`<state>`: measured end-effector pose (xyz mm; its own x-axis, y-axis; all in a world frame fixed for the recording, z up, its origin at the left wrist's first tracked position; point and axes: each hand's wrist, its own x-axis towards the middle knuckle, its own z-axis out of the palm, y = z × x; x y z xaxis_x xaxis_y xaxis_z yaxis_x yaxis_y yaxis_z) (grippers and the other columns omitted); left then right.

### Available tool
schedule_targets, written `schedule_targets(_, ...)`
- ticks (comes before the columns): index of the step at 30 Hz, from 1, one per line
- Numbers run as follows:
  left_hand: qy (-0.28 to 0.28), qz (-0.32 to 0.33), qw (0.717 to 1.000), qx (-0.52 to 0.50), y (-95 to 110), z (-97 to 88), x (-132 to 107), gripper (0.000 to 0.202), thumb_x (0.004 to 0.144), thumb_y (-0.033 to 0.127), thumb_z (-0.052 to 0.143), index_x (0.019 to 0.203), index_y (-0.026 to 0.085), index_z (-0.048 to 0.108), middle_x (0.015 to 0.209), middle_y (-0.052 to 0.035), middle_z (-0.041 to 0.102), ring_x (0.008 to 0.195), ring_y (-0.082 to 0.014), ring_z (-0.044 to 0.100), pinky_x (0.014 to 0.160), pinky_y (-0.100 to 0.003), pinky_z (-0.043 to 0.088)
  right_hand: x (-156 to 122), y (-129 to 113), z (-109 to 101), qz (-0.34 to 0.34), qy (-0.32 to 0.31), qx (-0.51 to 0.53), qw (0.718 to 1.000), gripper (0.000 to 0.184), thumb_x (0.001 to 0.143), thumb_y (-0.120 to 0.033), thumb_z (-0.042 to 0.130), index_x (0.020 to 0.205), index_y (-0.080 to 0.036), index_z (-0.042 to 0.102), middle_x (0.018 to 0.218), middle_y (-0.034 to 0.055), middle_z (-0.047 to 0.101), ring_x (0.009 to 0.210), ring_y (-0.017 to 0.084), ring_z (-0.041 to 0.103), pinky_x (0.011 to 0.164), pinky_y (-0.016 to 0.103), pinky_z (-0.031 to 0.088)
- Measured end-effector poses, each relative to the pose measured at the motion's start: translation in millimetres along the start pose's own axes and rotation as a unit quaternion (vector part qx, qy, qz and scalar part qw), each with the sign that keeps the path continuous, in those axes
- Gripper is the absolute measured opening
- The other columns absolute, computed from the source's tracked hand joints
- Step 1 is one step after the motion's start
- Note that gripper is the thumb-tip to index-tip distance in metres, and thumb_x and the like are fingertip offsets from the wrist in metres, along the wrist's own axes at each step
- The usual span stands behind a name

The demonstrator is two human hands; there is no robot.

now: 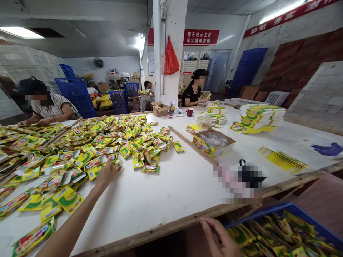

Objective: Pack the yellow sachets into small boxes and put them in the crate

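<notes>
Yellow-green packets [68,198], too many to count, heap the left of the white worktop [150,200], their lettering too small to read. The person's left hand [106,174] touches the heap; whether its grip has hold of a packet cannot be told. Beyond one red mug [189,112], a wall banner [201,38] reads "提升攻心工作 落实健康营销". The right hand [218,238], its grip half open and bare, is beside one blue crate [296,208] of packets. A second banner [284,18], upper right, shows "勤勉 务实".

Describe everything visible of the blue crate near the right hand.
The blue crate looks like plastic, open-topped, with a plain rim; its near side is cut off by the frame. It sits beyond the table's front edge, holding many yellow-green packets. The right hand is beside its left corner; contact is unclear.
</notes>
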<state>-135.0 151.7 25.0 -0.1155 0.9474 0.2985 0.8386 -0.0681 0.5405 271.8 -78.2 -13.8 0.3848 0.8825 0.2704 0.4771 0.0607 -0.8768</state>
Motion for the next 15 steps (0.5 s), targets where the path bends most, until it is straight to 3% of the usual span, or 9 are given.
schedule_targets(3,-0.036,0.023,0.995,-0.088,26,-2.0,-43,0.043,0.090,0.036,0.043,0.129,0.022,0.034,0.092,-0.0052,0.068,0.074,-0.0200,0.067,0.065,-0.030,0.052,1,-26,40,-0.022,-0.011,0.061,0.998,0.024,0.085,-0.044,0.059,0.087,-0.024,0.072,0.089,0.0063,0.072,0.084,0.024,0.068,0.073,0.028,0.056)
schedule_targets(4,-0.065,0.033,0.980,-0.185,38,2.3,-62,0.045,0.090,0.037,0.044,0.131,0.024,0.031,0.098,-0.0061,0.067,0.077,-0.0196,0.068,0.066,-0.030,0.053,0,-36,53,-0.023,-0.024,0.086,0.996,0.021,0.086,-0.040,0.059,0.091,-0.024,0.071,0.091,0.0064,0.072,0.085,0.024,0.067,0.074,0.028,0.055)
schedule_targets(6,-0.103,0.035,0.943,-0.314,62,14.9,-104,0.045,0.090,0.039,0.048,0.131,0.028,0.033,0.103,-0.0066,0.064,0.087,-0.0202,0.068,0.071,-0.030,0.055,-2,-54,78,-0.025,-0.052,0.142,0.988,0.020,0.088,-0.031,0.056,0.103,-0.023,0.067,0.101,0.0068,0.070,0.089,0.022,0.067,0.077,0.028,0.055)
schedule_targets(9,-0.144,0.031,0.921,-0.360,84,33.1,-153,0.043,0.091,0.039,0.049,0.131,0.029,0.038,0.112,-0.0077,0.063,0.100,-0.0217,0.066,0.080,-0.032,0.055,-3,-70,108,-0.034,-0.095,0.197,0.975,0.035,0.086,-0.017,0.054,0.120,-0.023,0.057,0.113,0.0055,0.066,0.099,0.019,0.064,0.086,0.029,0.053)
schedule_targets(12,-0.179,0.035,0.928,-0.326,82,43.7,-170,0.041,0.089,0.043,0.050,0.127,0.028,0.047,0.122,-0.0083,0.061,0.106,-0.0243,0.064,0.084,-0.034,0.054,-2,-71,121,-0.049,-0.130,0.204,0.969,0.037,0.086,-0.010,0.050,0.120,-0.023,0.055,0.110,0.0026,0.065,0.097,0.016,0.063,0.088,0.028,0.051)
schedule_targets(15,-0.194,0.032,0.938,-0.287,70,47.1,-167,0.043,0.085,0.048,0.055,0.121,0.026,0.054,0.120,-0.0068,0.064,0.103,-0.0254,0.065,0.086,-0.035,0.054,-2,-68,123,-0.053,-0.131,0.187,0.972,0.037,0.086,-0.009,0.051,0.119,-0.024,0.055,0.109,0.0010,0.065,0.093,0.015,0.064,0.087,0.028,0.051)
